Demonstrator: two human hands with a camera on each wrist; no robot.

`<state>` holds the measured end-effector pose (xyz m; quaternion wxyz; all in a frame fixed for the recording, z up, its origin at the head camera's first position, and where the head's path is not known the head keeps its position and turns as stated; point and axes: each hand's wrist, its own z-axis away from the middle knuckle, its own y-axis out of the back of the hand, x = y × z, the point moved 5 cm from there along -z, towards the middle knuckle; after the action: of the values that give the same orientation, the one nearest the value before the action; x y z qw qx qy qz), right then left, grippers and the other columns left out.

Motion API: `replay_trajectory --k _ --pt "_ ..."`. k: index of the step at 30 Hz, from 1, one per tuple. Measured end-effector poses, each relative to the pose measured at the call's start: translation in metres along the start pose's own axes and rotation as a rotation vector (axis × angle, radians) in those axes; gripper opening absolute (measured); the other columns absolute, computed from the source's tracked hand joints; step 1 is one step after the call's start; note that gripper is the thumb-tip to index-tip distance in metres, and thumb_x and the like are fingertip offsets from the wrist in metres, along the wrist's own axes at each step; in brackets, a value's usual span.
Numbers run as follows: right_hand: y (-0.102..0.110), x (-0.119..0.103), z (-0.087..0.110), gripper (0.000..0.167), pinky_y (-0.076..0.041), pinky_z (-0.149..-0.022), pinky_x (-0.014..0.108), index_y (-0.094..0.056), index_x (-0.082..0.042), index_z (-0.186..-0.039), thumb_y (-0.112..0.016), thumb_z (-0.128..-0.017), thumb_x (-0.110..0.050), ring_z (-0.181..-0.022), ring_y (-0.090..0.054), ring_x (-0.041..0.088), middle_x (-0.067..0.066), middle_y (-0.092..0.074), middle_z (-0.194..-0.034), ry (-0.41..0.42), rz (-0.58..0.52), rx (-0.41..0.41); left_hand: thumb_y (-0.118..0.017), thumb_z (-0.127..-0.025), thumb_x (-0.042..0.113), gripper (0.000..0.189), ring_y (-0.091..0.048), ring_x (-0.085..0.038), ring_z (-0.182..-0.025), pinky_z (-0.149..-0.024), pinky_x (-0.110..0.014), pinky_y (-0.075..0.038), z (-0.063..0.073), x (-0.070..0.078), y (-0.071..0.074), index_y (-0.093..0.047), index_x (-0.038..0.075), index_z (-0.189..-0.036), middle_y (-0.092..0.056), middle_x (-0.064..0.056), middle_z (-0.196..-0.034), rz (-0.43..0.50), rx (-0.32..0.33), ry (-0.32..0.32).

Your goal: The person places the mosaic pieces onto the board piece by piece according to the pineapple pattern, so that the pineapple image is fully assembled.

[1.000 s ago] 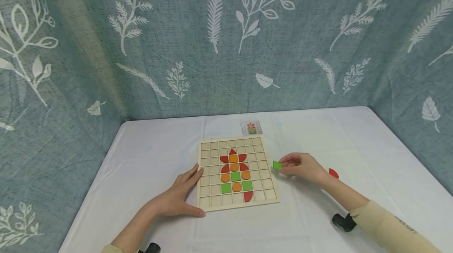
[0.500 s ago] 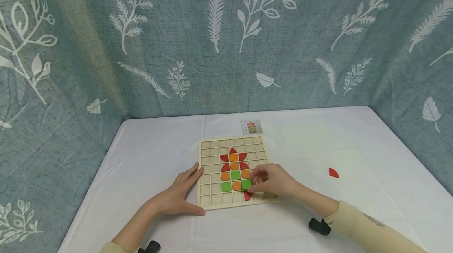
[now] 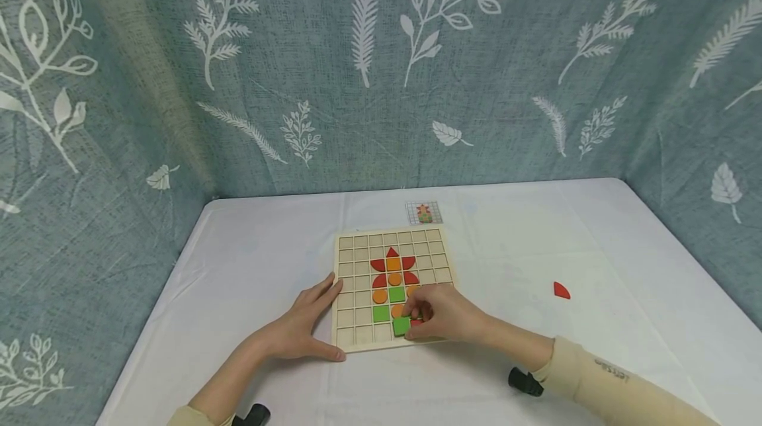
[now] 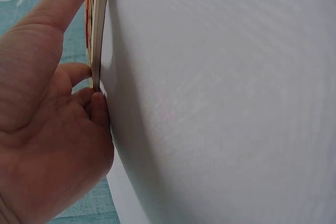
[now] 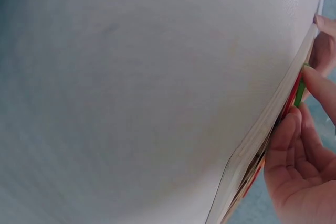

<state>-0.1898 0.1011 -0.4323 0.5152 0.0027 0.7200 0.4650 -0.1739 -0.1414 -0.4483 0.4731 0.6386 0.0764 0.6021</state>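
In the head view, a pale wooden grid board [image 3: 354, 320] lies on the white table. Red, orange and green pieces fill cells down its middle. My right hand [image 3: 455, 313] pinches a green square tile [image 3: 401, 326] between thumb and fingertips, close over the front row. The right wrist view shows this green tile [image 5: 300, 92] edge-on. Part of a red piece [image 3: 416, 323] shows beside the fingers; the cells under the right hand are hidden. My left hand [image 3: 294, 333] rests against the board's left edge, fingers extended along it, thumb at the front left corner.
A small printed card [image 3: 424, 213] with a coloured grid figure lies behind the board. One loose red quarter-circle piece [image 3: 561, 290] sits on the table to the right. A patterned blue-green curtain [image 3: 381, 135] stands behind the table's far edge.
My right hand has carried the green tile from right of the board to over its front row, moving left and nearer. The left hand has stayed at the board's edge.
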Motion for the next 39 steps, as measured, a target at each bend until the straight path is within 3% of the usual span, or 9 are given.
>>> replay_trajectory --k 25,30,35,39 --pt "0.003 -0.008 -0.001 0.011 -0.045 -0.058 0.019 -0.072 -0.012 -0.086 -0.081 -0.081 -0.014 -0.065 -0.048 0.002 -0.013 -0.056 -0.071 0.014 0.037 0.019 -0.085 -0.069 0.047 0.116 -0.014 -0.039 -0.143 -0.108 -0.062 -0.024 -0.004 -0.002 0.006 -0.02 0.004 -0.155 -0.005 -0.016 -0.162 0.004 -0.021 -0.008" --pt "0.02 0.004 0.006 0.012 -0.048 -0.061 0.022 -0.073 -0.014 -0.093 -0.078 -0.084 -0.021 -0.068 -0.053 0.004 -0.014 -0.061 -0.076 -0.033 0.014 0.07 -0.085 -0.069 0.048 0.116 -0.014 -0.039 -0.143 -0.108 -0.062 -0.025 -0.006 -0.003 0.007 -0.02 0.004 -0.155 -0.006 -0.016 -0.162 0.005 -0.027 -0.01" --pt "0.044 0.028 0.024 0.016 -0.05 -0.069 0.024 -0.072 -0.015 -0.097 -0.077 -0.085 -0.024 -0.076 -0.058 0.009 -0.009 -0.064 -0.083 -0.141 -0.059 0.143 -0.085 -0.069 0.05 0.117 -0.013 -0.038 -0.143 -0.108 -0.061 -0.025 -0.007 -0.003 0.009 -0.02 0.004 -0.155 -0.005 -0.015 -0.162 0.006 -0.032 -0.012" --pt "0.067 0.047 0.044 0.018 -0.051 -0.07 0.026 -0.071 -0.016 -0.099 -0.077 -0.085 -0.025 -0.081 -0.06 0.012 -0.007 -0.065 -0.086 -0.237 -0.043 0.208 -0.084 -0.069 0.051 0.118 -0.013 -0.038 -0.143 -0.108 -0.062 -0.025 -0.008 -0.004 0.01 -0.019 0.005 -0.156 -0.005 -0.015 -0.162 0.003 -0.033 -0.007"
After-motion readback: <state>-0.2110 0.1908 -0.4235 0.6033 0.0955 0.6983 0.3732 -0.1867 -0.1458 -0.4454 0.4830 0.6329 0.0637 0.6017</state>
